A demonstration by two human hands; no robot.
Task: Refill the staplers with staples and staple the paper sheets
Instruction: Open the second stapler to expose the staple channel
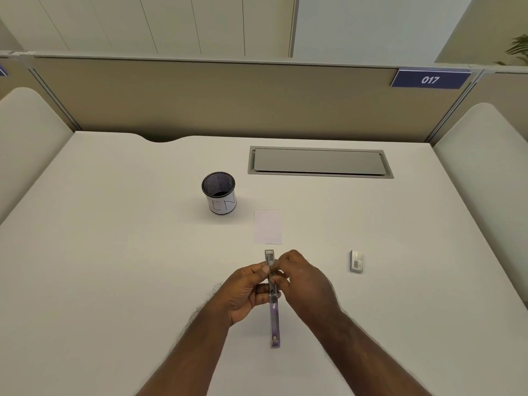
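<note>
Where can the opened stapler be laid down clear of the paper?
Bare desk lies left of both hands, in front of the mesh cup, and between the paper and staple box. Crowded only at the stapler.

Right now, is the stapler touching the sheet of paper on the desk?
Apart. The head view shows a strip of bare desk between the stapler, held in both hands, and the paper beyond it.
</note>
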